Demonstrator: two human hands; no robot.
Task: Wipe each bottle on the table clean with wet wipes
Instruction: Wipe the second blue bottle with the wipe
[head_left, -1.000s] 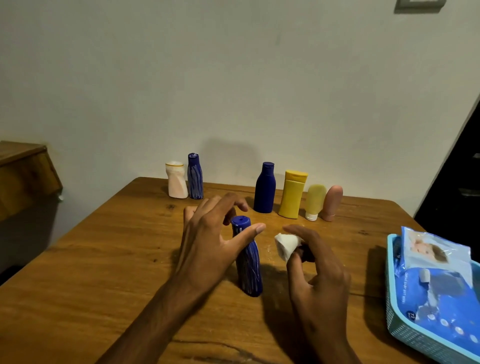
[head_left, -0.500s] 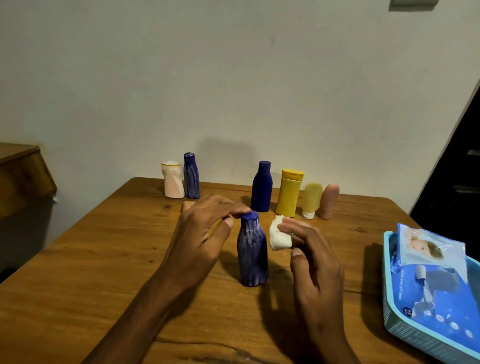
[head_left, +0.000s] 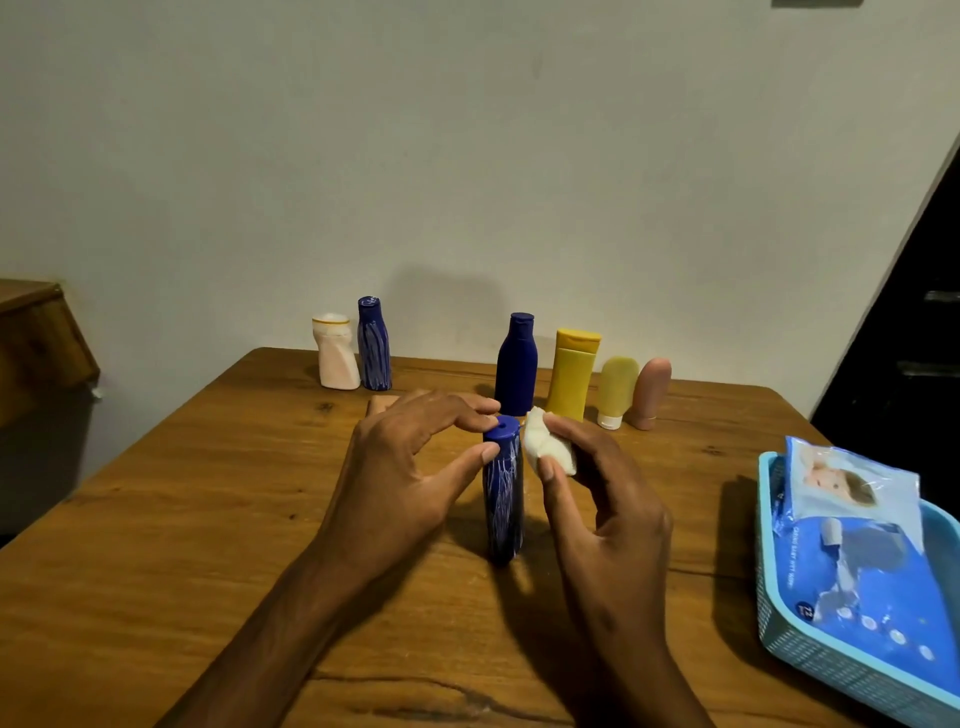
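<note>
A dark blue streaked bottle (head_left: 503, 499) stands upright on the wooden table (head_left: 208, 519) in the middle. My left hand (head_left: 410, 467) pinches its cap between thumb and fingertips. My right hand (head_left: 608, 519) grips a folded white wet wipe (head_left: 548, 447) and holds it against the bottle's upper right side. Along the back edge stand a pale pink bottle (head_left: 335, 358), a second streaked blue bottle (head_left: 374, 345), a plain dark blue bottle (head_left: 517, 364), a yellow bottle (head_left: 571, 382), a pale yellow tube (head_left: 615, 389) and a pink tube (head_left: 649, 392).
A light blue basket (head_left: 810, 654) at the right table edge holds a blue pack of wet wipes (head_left: 857, 561). A wooden piece of furniture (head_left: 36, 343) stands to the left of the table. A wall rises right behind the bottles.
The bottle went from tilted to upright and turned under my left hand's fingers. My right hand brought the wipe from beside the bottle up against its top.
</note>
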